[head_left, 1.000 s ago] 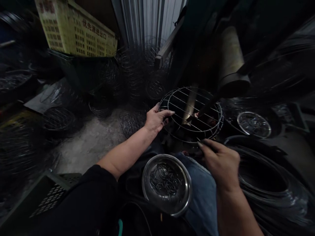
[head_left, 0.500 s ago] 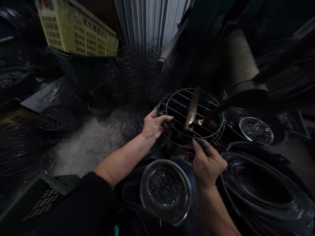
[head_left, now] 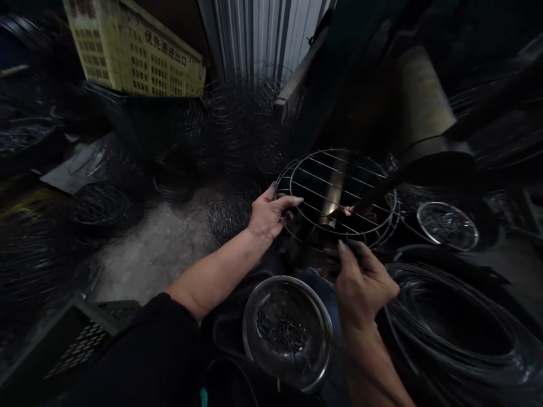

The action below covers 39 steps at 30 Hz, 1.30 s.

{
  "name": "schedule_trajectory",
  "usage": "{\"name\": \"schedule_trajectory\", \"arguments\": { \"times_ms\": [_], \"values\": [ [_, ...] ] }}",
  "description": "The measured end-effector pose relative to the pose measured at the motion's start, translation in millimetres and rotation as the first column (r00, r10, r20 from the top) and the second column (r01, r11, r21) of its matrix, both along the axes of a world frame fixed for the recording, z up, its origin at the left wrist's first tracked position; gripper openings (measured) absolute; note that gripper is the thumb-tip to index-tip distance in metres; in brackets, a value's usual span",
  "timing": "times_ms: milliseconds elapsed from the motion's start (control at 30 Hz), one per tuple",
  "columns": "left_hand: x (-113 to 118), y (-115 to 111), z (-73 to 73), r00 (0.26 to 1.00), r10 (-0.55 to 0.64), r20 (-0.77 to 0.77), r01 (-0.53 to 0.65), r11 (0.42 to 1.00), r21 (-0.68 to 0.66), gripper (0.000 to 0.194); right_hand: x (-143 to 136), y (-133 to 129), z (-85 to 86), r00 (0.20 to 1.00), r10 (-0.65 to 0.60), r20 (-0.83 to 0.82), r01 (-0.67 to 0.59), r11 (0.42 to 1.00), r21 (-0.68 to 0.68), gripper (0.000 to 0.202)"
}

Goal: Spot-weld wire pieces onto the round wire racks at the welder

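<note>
A round wire rack (head_left: 318, 189), made of two rings with thin parallel bars across, is held out in front of me. My left hand (head_left: 271, 212) is closed on its left edge, thumb on top and fingers beneath. At the near rim my right hand (head_left: 362, 277) is pinched, thumb and fingertips against the wire; whether they also hold a small wire piece is hidden. The rack surrounds a copper-coloured rod (head_left: 333, 198), and a dark arm (head_left: 377, 189) with a coppery tip reaches over it. Below, a steel bowl (head_left: 250, 333) contains several bent wire pieces (head_left: 284, 330).
To the right lie a large wire coil (head_left: 449, 345) and a round metal dish (head_left: 447, 226) of small parts. A machine cylinder (head_left: 426, 96) stands above. Wire racks (head_left: 229, 217) are piled on the floor leftward, below a yellow crate (head_left: 139, 56). A green crate (head_left: 76, 345) sits lower left.
The rack has shifted slightly right with both hands still at its edge, and its right side has moved furthest. The whole view has also drifted a little.
</note>
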State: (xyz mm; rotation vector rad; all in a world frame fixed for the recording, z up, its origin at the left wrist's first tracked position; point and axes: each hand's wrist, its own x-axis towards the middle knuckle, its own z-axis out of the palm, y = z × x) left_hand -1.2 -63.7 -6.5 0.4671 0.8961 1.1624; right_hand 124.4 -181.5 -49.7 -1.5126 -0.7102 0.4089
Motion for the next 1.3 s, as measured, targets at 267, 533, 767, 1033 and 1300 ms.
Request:
{"name": "schedule_trajectory", "arguments": {
  "times_ms": [267,533,767,1033,1300],
  "values": [
    [4.7,23.9,-1.2,0.999,0.006,-0.033,-0.005,1.000,0.030,0.049,2.6,26.8,10.7,0.991,0.008,-0.137,0.006,0.995,0.099,0.026],
    [7.9,33.3,1.1,0.998,0.013,-0.058,-0.013,1.000,0.004,0.043,4.3,35.4,10.1,0.993,-0.018,-0.114,0.028,0.996,0.087,0.027],
    [10.1,32.8,2.0,0.998,0.027,-0.057,-0.027,1.000,0.006,0.047,5.9,38.6,10.0,0.994,-0.024,-0.110,0.039,0.990,0.133,0.022],
    [14.4,41.9,-0.4,0.996,0.032,-0.087,-0.037,0.998,-0.054,0.042,8.7,47.6,14.6,0.988,-0.017,-0.154,0.036,0.991,0.125,0.022],
    [17.2,44.8,1.3,0.995,0.039,-0.094,-0.042,0.999,-0.032,0.043,21.3,29.9,13.0,0.984,0.080,-0.159,-0.081,0.997,-0.004,0.031]
  ]
}}
